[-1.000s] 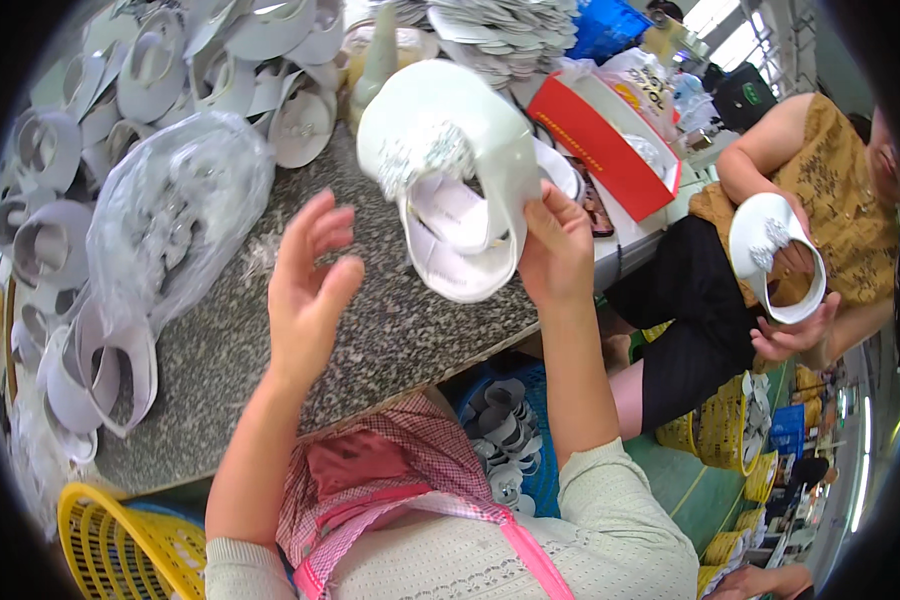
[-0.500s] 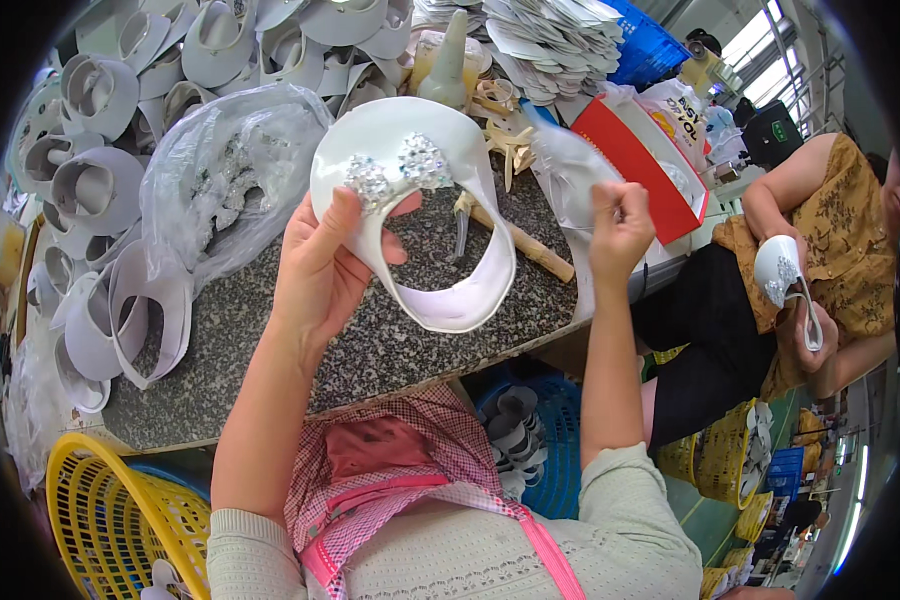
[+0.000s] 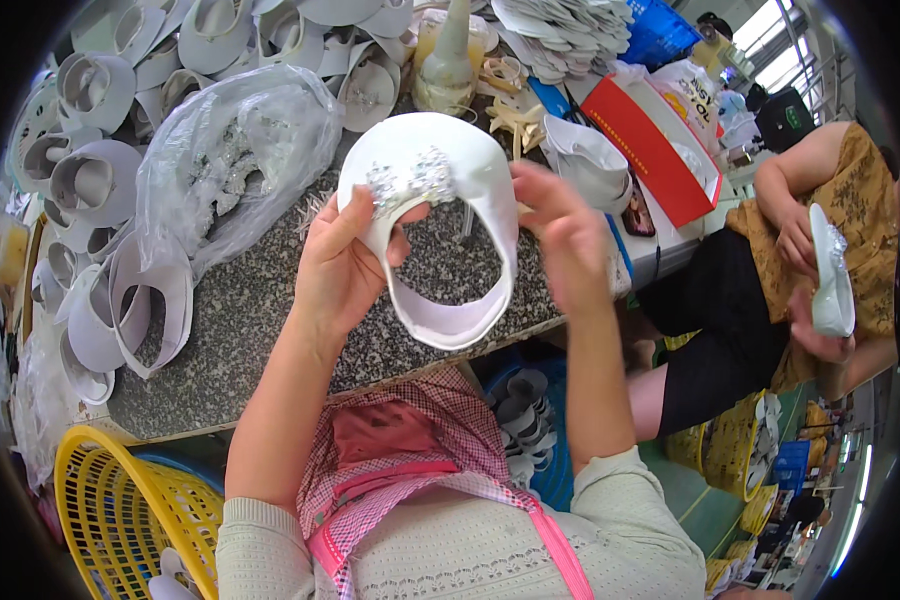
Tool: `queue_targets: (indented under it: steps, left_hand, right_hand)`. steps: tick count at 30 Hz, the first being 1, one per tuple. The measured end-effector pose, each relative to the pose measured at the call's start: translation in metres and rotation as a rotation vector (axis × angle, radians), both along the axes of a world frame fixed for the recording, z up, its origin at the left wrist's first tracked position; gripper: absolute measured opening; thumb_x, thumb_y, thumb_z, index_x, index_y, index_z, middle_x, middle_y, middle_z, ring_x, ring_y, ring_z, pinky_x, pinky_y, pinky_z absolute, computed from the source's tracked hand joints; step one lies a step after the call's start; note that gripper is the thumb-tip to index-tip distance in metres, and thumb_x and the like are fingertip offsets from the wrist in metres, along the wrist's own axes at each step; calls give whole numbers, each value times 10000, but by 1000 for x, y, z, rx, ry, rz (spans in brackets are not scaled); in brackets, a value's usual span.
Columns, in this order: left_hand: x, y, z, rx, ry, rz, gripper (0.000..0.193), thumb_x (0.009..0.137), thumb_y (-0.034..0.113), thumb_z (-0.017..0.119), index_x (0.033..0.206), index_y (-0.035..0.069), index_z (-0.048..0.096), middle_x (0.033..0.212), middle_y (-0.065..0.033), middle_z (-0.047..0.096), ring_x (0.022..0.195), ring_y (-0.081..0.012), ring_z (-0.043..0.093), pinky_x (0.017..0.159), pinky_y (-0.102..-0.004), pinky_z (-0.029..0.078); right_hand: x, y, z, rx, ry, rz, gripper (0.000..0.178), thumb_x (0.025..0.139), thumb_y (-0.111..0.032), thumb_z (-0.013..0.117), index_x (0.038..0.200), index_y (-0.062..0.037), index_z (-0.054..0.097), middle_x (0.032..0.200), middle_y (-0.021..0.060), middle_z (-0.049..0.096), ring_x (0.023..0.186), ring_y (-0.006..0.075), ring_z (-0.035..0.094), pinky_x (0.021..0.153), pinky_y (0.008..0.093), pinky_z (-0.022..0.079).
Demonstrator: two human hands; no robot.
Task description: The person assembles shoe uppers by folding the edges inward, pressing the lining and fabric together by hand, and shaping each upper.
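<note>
My left hand [image 3: 345, 250] grips a white shoe upper [image 3: 480, 160] by its left side, thumb on the front next to two clusters of clear rhinestones. The upper is held up over a speckled stone worktop [image 3: 260, 350], its rounded toe pointing away from me and the worktop showing through its opening. My right hand [image 3: 570, 240] is at the right of the upper, slightly blurred, with fingers bent but apart and nothing seen in them. Beyond that hand lies a white folded upper [image 3: 585, 160]. A clear plastic bag [image 3: 235, 170] of rhinestone ornaments rests left of my left hand.
White uppers [image 3: 95, 180] crowd the worktop's left and back. A cone-topped container [image 3: 445, 75] and stacked white pieces [image 3: 565, 35] stand behind; a red box [image 3: 650, 150] is right. A yellow basket [image 3: 120, 500] sits below left. At right, a co-worker [image 3: 820, 240] holds a decorated white upper.
My right hand has moved left toward the held upper, and its fingers have spread from a closed shape. The upper has shifted slightly down and right. The co-worker's upper has turned.
</note>
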State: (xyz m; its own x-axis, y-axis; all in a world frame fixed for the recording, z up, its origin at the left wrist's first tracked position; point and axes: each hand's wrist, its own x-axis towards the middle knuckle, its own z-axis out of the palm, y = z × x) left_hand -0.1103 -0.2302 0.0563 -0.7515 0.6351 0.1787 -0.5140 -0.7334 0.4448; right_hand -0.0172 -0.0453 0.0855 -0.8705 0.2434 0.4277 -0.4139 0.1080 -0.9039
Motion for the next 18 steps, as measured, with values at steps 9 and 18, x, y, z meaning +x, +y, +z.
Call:
queue_targets:
  steps: [9,18]
  left_hand:
    - [13,-9,19,-205,17,-121,430,881,225,519,1191,-59,428,1069,-186,565,884,-213,607,803,-313,488]
    - [25,-13,18,-304,131,314,389,786,6,588,1150,-74,475,1032,-125,593,877,-127,585,800,-259,467]
  right_hand:
    - [-11,-18,-55,-1077,-46,612,294,946,-275,362,861,-30,500,549,5,392,461,90,347,449,238,294]
    - [-17,-67,-56,-1303,-38,549,331,946,-327,355,804,-81,526,465,-25,359,389,84,305,399,235,249]
